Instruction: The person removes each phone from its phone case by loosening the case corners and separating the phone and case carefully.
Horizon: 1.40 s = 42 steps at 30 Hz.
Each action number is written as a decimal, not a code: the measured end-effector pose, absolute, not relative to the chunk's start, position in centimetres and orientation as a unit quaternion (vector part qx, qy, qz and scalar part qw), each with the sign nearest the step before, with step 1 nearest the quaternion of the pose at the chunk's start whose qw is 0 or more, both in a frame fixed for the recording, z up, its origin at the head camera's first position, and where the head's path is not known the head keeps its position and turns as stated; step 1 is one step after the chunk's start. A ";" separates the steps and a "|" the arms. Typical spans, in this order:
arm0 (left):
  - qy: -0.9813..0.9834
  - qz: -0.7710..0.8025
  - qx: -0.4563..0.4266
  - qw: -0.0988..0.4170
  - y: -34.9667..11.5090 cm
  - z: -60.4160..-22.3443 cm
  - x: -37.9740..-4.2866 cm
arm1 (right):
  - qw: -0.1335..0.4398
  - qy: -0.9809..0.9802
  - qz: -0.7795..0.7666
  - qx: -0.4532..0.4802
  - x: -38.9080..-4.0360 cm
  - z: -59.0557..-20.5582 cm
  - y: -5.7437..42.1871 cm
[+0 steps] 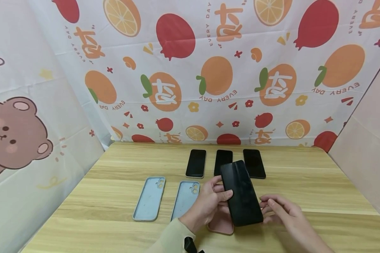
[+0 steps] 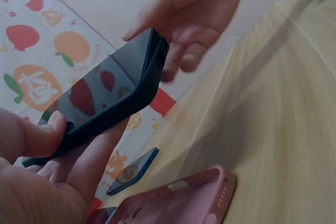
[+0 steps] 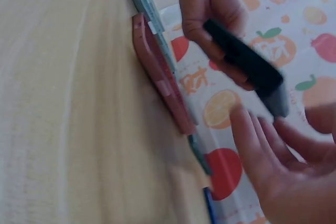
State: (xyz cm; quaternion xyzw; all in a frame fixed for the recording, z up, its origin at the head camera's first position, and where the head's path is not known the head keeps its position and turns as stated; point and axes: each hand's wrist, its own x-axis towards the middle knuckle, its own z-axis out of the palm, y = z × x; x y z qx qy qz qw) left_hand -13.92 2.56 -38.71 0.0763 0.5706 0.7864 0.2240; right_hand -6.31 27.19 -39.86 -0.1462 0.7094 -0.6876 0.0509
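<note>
My left hand holds a black smartphone tilted above the table, thumb over its screen edge and fingers beneath. A dark phone case wraps the phone; in the left wrist view a slit shows between screen and case at the near corner. My right hand is beside the phone's lower right end, fingers loosely bent and holding nothing. Below the held phone lies a pink phone case, hollow side up, partly hidden by the left hand and the phone.
Two light blue phone cases lie to the left on the wooden table, one partly behind my left forearm. Along the back are three dark phones, the middle one partly covered by the held phone. A fruit-print cloth hangs behind the table.
</note>
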 end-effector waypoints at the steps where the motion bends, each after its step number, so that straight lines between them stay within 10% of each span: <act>1: 0.577 0.783 0.079 0.219 2.6 -38.7 -13.9 | 0.022 0.723 -0.676 -0.141 -6.2 -39.7 27.1; 42: 0.636 0.745 0.078 0.184 4.1 -39.1 -12.7 | 0.120 0.785 -0.603 -0.073 -5.8 -38.4 27.1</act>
